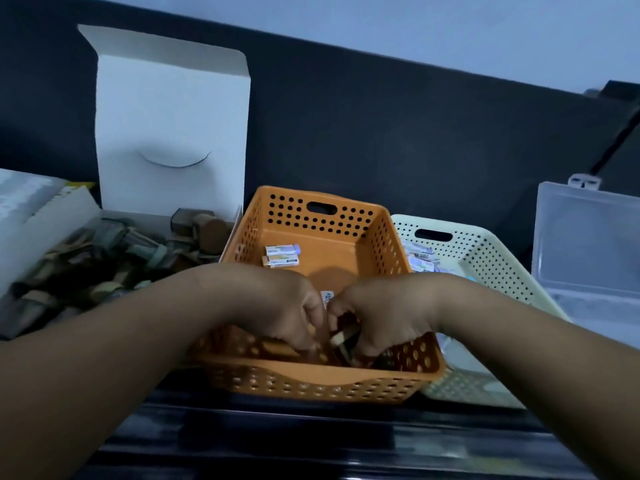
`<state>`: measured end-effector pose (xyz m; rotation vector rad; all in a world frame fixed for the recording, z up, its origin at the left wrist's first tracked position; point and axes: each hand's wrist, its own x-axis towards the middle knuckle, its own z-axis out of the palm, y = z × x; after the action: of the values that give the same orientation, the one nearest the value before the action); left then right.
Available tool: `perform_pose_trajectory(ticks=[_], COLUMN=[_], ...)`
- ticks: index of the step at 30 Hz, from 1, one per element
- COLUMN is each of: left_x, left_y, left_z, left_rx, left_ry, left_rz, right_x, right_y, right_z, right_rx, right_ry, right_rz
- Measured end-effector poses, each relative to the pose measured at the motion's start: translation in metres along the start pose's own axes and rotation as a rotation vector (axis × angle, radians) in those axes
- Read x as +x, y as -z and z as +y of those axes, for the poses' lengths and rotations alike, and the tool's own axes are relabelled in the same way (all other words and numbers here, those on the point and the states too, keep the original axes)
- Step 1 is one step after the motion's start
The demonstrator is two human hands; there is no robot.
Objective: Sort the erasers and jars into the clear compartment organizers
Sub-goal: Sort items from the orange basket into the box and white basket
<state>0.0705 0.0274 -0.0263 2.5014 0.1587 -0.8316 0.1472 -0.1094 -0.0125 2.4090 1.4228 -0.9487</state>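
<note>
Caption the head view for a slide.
Left hand and right hand reach into the orange basket where two boxed erasers lie.

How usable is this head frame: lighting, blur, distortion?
Head view: dim, bluish light; the left hand and right hand shadow the near end of the orange basket, so what they hold is unclear; the jars at left are murky; the two erasers farther back are distinct.

No legible text; print on the boxed erasers point(281, 255) too blurred.

Two arms in view. Left hand point(277, 299), right hand point(391, 310): both bare. Forearms point(138, 341) bare from wrist to frame edge. Motion blur at fingers point(311, 313); detail unreadable.
</note>
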Motion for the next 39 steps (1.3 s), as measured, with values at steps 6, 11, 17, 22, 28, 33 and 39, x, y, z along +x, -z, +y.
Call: perform_pose_trajectory(ticks=[6, 11, 17, 22, 28, 33, 39], left_x=[-0.031, -0.066, -0.088, -0.096, -0.108, -0.094, -0.032], left_y=[0.022, 0.039, 0.025, 0.015, 0.025, 0.036, 0.043], left_z=[-0.013, -0.055, -0.112, -0.126, -0.123, -0.082, -0.019], left_rx=[-0.059, 0.198, 0.332, 0.115, 0.044, -0.01, 0.148], left_ry=[-0.069, 0.114, 0.411, 0.336, 0.305, 0.121, -0.057], left_rz=[0.464, 0.81, 0.767, 0.815, 0.913, 0.973, 0.737], right_x=[0.005, 0.012, 0.045, 0.079, 0.082, 0.051, 0.033], right_y=[0.018, 0.05, 0.072, 0.076, 0.082, 0.085, 0.06], right_z=[0.007, -0.017, -0.078, -0.106, -0.094, -0.033, 0.016], right_rx=[0.076, 0.279, 0.31, 0.267, 0.366, 0.34, 0.033], right_ry=[-0.001, 0.156, 0.342, 0.38, 0.337, 0.188, -0.098], right_rz=[0.252, 0.564, 0.686, 0.67, 0.751, 0.726, 0.467])
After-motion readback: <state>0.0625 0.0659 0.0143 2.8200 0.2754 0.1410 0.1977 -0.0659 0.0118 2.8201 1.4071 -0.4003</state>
